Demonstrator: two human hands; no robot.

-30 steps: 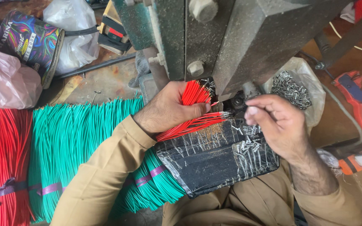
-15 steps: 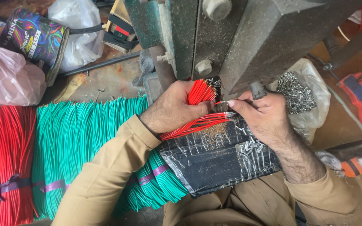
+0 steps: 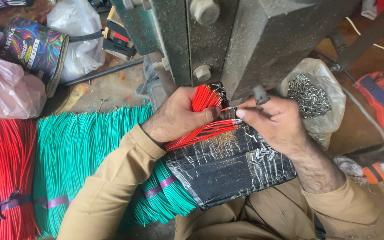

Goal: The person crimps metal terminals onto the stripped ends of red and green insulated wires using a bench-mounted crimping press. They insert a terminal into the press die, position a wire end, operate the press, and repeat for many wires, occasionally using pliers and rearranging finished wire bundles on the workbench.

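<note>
Grey-green metal: that's the big cast press body (image 3: pixel 227 40) filling the top middle of my view, bolts on its face, nose pointing down right over my hands.
Green wires: huge bundle of thin teal plastic-coated wires (image 3: pixel 81 155) lying flat on the bench to my left, tied with a purple band (image 3: pixel 54 202); my left sleeve lies across it.
Red wires on the side: another flat bundle of red wires (image 3: pixel 3 178) at the far left edge, just beside the green ones, tied with purple too.
Black pad: a black block wrapped in shiny clear tape (image 3: pixel 227 166) sits in front of me under both hands, with a few small silvery metal bits scattered on its right part.
Bags: pinkish plastic bag (image 3: pixel 5 91) at the left, clear bag (image 3: pixel 78 31) up top, and a clear bag of small silver metal terminals (image 3: pixel 314 95) just right of the press.
Can: colourful printed tin (image 3: pixel 34 46), tipped on its side, top left.
Red tool: red and blue hand tool (image 3: pixel 378 102) lying at the far right, well away from my hands.
Left hand (image 3: pixel 178 115): curled closed around a bunch of short red wires (image 3: pixel 203 120), which fan out above and below my grip, tips right by the press nose.
Right hand (image 3: pixel 274 122): thumb and forefinger pinched together on one thin wire end (image 3: pixel 228 108), touching the left fingertips right under the press nose. Can't tell whether there's a terminal on it, too small.
</note>
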